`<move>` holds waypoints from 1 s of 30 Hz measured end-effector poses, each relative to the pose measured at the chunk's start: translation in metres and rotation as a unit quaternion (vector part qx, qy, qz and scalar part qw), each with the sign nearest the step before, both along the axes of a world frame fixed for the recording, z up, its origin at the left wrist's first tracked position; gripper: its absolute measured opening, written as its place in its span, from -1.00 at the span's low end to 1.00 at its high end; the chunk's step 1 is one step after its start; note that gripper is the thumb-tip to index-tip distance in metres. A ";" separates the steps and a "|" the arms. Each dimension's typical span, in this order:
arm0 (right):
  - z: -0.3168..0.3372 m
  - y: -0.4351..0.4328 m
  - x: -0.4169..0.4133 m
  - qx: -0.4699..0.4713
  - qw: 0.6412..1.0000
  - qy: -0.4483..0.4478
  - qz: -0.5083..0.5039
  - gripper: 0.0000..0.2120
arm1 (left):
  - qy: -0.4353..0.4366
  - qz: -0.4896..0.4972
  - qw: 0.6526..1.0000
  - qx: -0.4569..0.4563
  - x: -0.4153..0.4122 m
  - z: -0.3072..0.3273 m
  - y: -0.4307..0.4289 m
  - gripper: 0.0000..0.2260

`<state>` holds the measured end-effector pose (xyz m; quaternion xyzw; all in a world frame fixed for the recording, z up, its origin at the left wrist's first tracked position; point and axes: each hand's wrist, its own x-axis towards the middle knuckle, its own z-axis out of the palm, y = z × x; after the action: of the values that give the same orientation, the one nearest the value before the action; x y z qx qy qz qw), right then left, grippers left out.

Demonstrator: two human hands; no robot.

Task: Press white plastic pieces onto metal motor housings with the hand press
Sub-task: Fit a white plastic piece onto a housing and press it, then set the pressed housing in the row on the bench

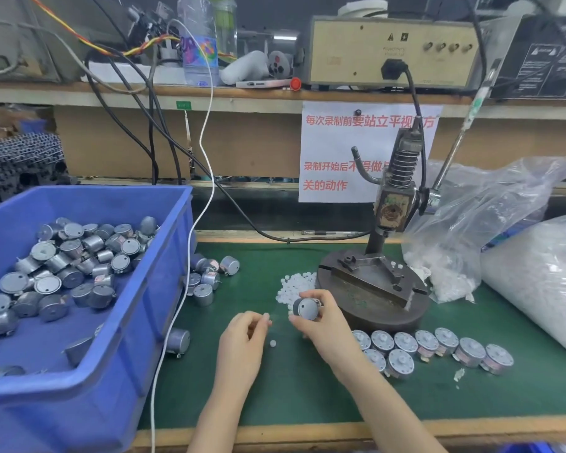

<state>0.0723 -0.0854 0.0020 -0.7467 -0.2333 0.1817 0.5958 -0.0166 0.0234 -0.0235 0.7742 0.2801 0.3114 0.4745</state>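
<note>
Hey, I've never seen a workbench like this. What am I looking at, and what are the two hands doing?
This is one view from a camera on a person's head, looking down at a green mat. The dark upright machine is a hand press. The blue bin holds metal motor housings; white plastic pieces lie piled beside the press. The right hand grips one motor housing. The left hand has curled fingers, perhaps pinching a white piece; too small to tell. The row of motors in front looks finished.

Silver motor housing (305,308) gripped in the right hand (324,325) before the hand press (373,289); white plastic pieces (296,284) heaped beside its base
</note>
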 end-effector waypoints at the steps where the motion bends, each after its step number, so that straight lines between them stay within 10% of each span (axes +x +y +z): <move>1: -0.002 -0.001 0.000 -0.025 0.999 -0.043 -0.023 -0.72 | -0.004 0.003 1.000 -0.008 0.000 0.000 0.000 -0.75; 16: -0.025 0.011 -0.013 -0.077 0.954 -0.281 0.068 -0.67 | -0.024 0.020 0.998 -0.050 -0.001 0.002 -0.002 -0.69; 30: -0.026 0.012 -0.012 -0.164 0.927 -0.321 0.103 -0.60 | -0.034 0.017 0.998 -0.041 -0.001 0.000 -0.002 -0.68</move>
<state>0.0598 -0.0735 -0.0239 -0.8244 -0.4549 0.0283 0.3357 -0.0178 0.0217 -0.0240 0.7382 0.2895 0.3343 0.5093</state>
